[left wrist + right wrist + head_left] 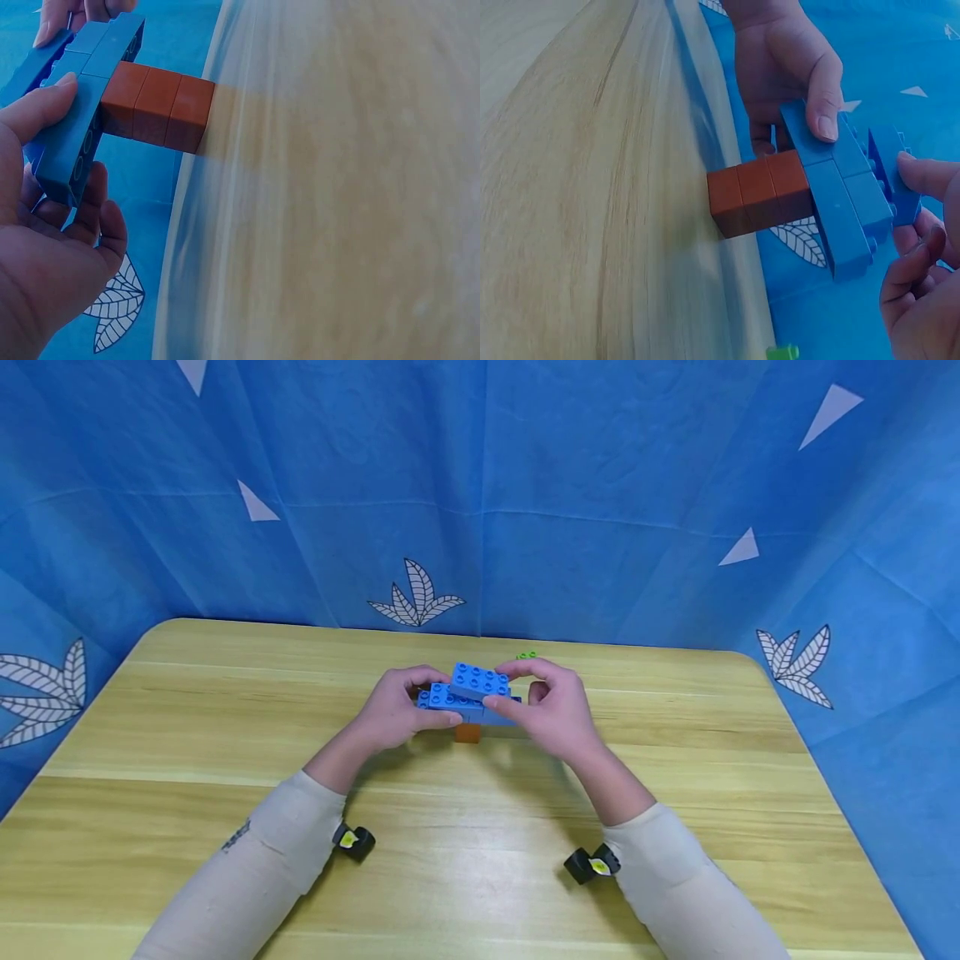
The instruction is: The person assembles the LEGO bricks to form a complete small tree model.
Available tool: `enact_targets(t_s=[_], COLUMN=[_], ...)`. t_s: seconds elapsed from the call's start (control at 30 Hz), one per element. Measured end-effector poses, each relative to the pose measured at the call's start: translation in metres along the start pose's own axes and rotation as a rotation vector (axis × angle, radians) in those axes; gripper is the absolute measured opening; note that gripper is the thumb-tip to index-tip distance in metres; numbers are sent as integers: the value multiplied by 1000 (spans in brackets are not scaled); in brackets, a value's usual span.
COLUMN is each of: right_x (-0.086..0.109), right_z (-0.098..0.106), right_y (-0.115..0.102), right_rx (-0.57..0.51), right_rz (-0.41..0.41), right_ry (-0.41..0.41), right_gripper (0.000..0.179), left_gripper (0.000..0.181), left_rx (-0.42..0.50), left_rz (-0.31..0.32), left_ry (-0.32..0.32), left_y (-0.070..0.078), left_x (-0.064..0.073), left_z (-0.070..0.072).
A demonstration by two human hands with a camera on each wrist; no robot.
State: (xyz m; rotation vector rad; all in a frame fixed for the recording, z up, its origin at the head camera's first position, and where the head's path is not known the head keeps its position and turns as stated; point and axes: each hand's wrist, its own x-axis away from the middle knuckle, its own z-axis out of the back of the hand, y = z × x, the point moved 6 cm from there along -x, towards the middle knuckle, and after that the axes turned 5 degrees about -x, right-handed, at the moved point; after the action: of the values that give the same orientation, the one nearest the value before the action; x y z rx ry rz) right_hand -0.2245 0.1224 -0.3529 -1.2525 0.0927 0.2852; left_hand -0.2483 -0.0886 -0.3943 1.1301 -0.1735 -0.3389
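Note:
A short column of three stacked brown-orange bricks (pixel 156 101) stands on the table and carries layers of blue bricks (pixel 841 217), wider than the column. My left hand (pixel 397 706) grips the left end of these blue layers, thumb on the near side and fingers on the far side. Above them, a loose blue brick (pixel 480 681) with studs on top is pinched by my right hand (pixel 558 706) between thumb and fingers. In the right wrist view this brick tilts away from the layer beneath, with a gap showing at one end.
A small green brick (pixel 527 655) shows behind the right hand, toward the far edge of the wooden table (pixel 480 877). Past that edge hangs a blue cloth (pixel 585 568) printed with leaves and triangles.

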Motion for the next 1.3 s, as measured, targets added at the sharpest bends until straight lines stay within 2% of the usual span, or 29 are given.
enact_targets(t_s=[0.23,0.47,0.6,0.67,0.73,0.83,0.9,1.17,1.3], right_x=[-1,8,10,10,8,4,2,4,6], right_z=[-8,-9,-9,-9,-10,-11,-12,-13,-14], right_y=[-3,-39,-42,-41,-29,-11,0,0,1], right_rx=[-5,-23,-19,-19,-21,-23,-24,2,9], right_rz=[9,39,49,52,53,63,70,105,113], right_ry=[-28,-50,-60,-63,-64,-65,-63,-45,-28], right_gripper=[36,31,31,31,33,35,36,33,33], left_gripper=[40,41,43,47,47,44,37,30,30], left_rx=[9,19,9,-12,-10,5,33,88,77], left_rz=[-26,-34,-27,-56,-105,-185,-211,-235,-242], left_ry=[-1,-9,-18,-10,22,73,95,123,126], left_y=[-1,2,4,7,12,20,22,23,23], left_x=[0,-1,0,1,3,6,8,10,9], left_z=[-1,-1,-1,0,3,8,9,8,8])
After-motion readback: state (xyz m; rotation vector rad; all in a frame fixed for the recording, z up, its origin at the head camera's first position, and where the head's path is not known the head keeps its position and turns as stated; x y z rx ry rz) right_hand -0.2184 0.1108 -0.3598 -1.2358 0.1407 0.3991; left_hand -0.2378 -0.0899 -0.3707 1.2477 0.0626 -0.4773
